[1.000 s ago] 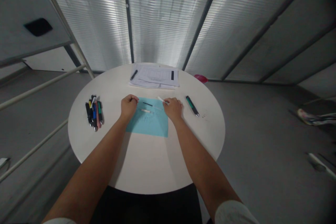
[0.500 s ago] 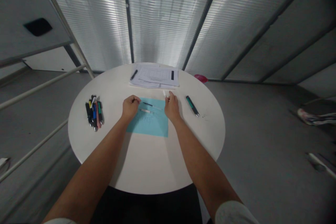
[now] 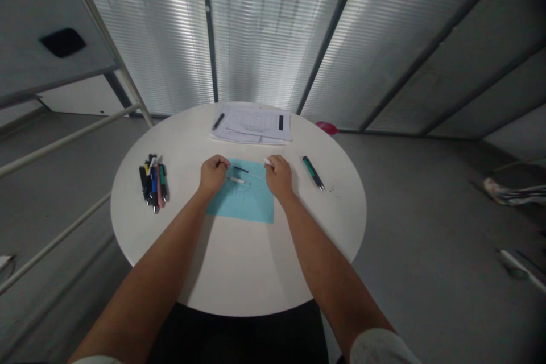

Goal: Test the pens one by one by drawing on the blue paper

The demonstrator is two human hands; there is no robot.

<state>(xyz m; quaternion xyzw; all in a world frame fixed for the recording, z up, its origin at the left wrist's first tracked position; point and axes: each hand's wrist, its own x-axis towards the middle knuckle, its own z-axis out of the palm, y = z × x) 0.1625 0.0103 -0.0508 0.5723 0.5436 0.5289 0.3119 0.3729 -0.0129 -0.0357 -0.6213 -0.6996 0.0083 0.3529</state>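
Right hand [image 3: 279, 176] has shifted since half a second ago: the small white piece [image 3: 267, 161] it pinches, then raised beyond the far edge of the blue sheet [image 3: 243, 207], now sits lower, at the sheet's far right corner. Thumb and fingers closed on it; only one end shows, the rest covered by the grip. Left hand [image 3: 213, 175] nearly unchanged, fingers curled in at the sheet's left side; cannot tell whether anything is held inside.

Between the hands, on the sheet: a thin dark rod [image 3: 240, 169] and, nearer the body, a white tube [image 3: 236, 180]. Faint marks below these, illegible. Green-and-black pen [image 3: 313, 173] lies right of the right hand. Far left, a pen cluster [image 3: 154, 185], overlapping, uncountable. Print on the paper stack [image 3: 251, 123] too small to read.
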